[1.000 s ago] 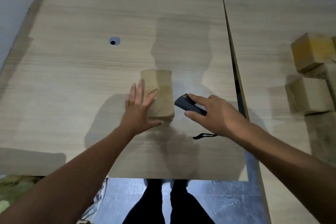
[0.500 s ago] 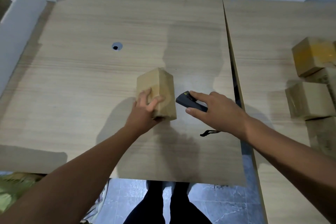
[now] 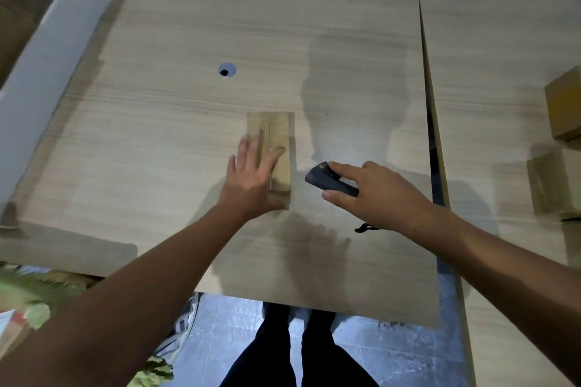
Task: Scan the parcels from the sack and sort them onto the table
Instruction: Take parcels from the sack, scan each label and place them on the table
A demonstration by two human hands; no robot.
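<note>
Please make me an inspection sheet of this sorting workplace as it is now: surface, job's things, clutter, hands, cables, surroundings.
Surface: light wooden table with a round hole; a second table stands to its right.
Job's things: one brown parcel lies flat on the table; dark scanner; more parcels on the second table; green sack at lower left, blurred.
Clutter: nothing seen.
Hands: left hand rests flat on the parcel, fingers straight; right hand grips the scanner.
Cables: short black cord hangs under the right hand.
Surroundings: white partition at left; grey tiled floor.
</note>
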